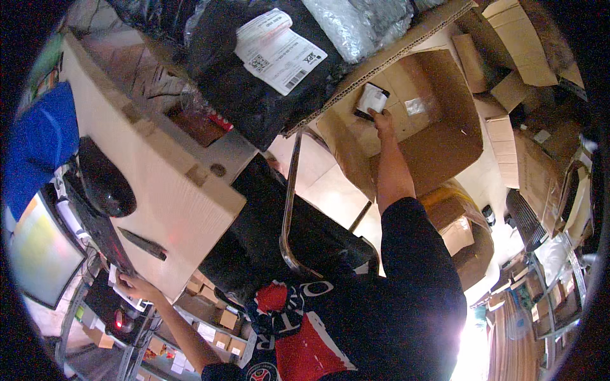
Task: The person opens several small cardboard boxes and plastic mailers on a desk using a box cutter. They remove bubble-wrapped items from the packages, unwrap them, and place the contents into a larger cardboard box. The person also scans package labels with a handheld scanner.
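My right hand [382,122] reaches down into a large open cardboard box [448,159], its fingers on the edge of a small black package with a white label [373,98]. A small clear plastic piece [414,106] lies on the box's bottom. My left hand [136,288] is at the far left, by the end of a dark keyboard [102,233] and touching or beside a white object [125,291]; its grip is unclear. A dark cutter-like tool [143,244] lies on the cardboard-coloured tabletop [162,200].
A large black-wrapped parcel with a white label [281,52] and bubble wrap [360,24] stand at the top. A bent metal tube frame [288,205] is between table and box. A monitor [43,247] is far left; more cartons [533,166] are piled at right.
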`<state>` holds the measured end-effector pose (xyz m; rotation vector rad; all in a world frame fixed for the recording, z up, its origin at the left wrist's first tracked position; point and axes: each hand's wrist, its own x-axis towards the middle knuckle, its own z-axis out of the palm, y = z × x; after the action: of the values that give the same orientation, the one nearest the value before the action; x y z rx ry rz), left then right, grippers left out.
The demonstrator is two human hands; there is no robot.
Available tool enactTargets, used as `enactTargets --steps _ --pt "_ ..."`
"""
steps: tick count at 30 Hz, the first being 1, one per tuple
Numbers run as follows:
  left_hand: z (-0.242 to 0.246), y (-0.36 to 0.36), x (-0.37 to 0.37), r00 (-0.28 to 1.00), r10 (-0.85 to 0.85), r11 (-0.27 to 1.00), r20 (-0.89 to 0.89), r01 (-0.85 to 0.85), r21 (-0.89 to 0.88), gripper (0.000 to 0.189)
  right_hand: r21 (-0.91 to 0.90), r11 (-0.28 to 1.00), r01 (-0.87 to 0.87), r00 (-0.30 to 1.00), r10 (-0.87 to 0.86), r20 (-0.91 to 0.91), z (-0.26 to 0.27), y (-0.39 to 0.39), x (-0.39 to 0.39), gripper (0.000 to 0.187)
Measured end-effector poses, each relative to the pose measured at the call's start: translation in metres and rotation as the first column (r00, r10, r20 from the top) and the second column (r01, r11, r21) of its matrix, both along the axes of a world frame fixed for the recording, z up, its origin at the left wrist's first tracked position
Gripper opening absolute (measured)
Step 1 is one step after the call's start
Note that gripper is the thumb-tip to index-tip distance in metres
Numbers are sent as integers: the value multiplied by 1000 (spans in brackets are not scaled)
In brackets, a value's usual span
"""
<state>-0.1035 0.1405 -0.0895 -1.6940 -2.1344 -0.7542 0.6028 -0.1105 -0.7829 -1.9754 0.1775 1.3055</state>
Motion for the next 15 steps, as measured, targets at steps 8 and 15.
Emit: enactTargets --steps 8,15 --pt "-8 -4 14 981 -156 982 112 142 126 37 432 831 349 722 56 -690 214 1 13 55" --pt "-8 -13 42 946 -320 932 51 304 197 36 745 585 320 736 342 -585 346 -6 35 89"
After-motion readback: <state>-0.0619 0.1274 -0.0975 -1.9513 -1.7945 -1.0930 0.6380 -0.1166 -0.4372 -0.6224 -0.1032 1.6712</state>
